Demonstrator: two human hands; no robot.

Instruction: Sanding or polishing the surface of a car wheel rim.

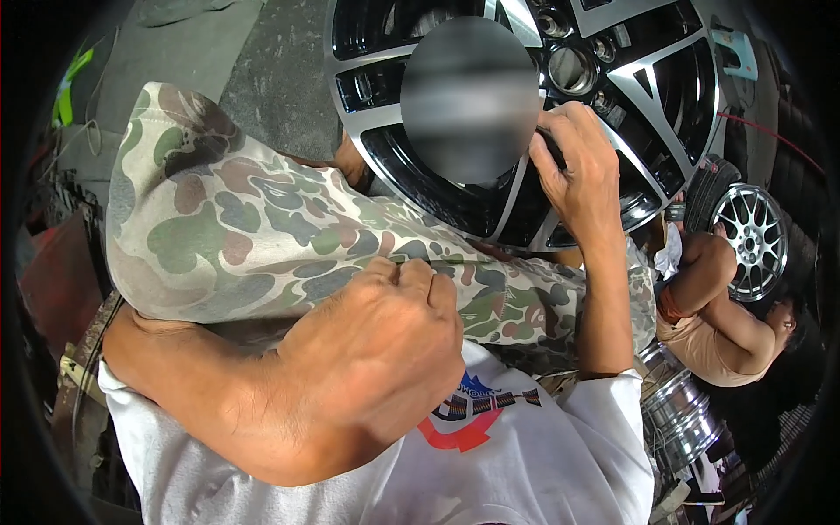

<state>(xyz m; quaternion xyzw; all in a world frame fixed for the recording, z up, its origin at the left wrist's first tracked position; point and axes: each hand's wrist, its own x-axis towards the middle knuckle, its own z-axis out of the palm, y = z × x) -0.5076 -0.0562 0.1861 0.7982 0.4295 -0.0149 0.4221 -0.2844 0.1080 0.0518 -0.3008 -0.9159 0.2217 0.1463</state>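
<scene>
Where the wheel point(564, 45) lies: while the right hand point(579, 162) is over its near side, it fills the top of the view, just beyond the person's camouflage trousers point(350, 232), its far edge cut off by the picture.
Wheel face: glossy black with bright silver spokes, turned toward the camera; a round hub opening point(573, 72) sits among smaller bolt holes point(604, 48).
Blurred patch point(470, 101): grey and round, covering part of the wheel, so what lies under it is hidden.
Right-hand fingers point(560, 129): bent, at the patch's edge near the hub; whether they grip anything, one cannot tell.
Left hand point(376, 324): close to the camera, in front of the trousers, its fingers curled into a fist; its inside is hidden.
White shirt point(542, 464): across the lower part, with a red and blue print.
Right side: another person point(722, 346) in a tan top, knees bent, near a silver mesh wheel point(751, 241); a black tyre point(707, 194) stands just beside that wheel.
Lower right: shiny silver rims point(678, 420).
Upper left: grey floor point(262, 83) and a bright green object point(70, 87).
</scene>
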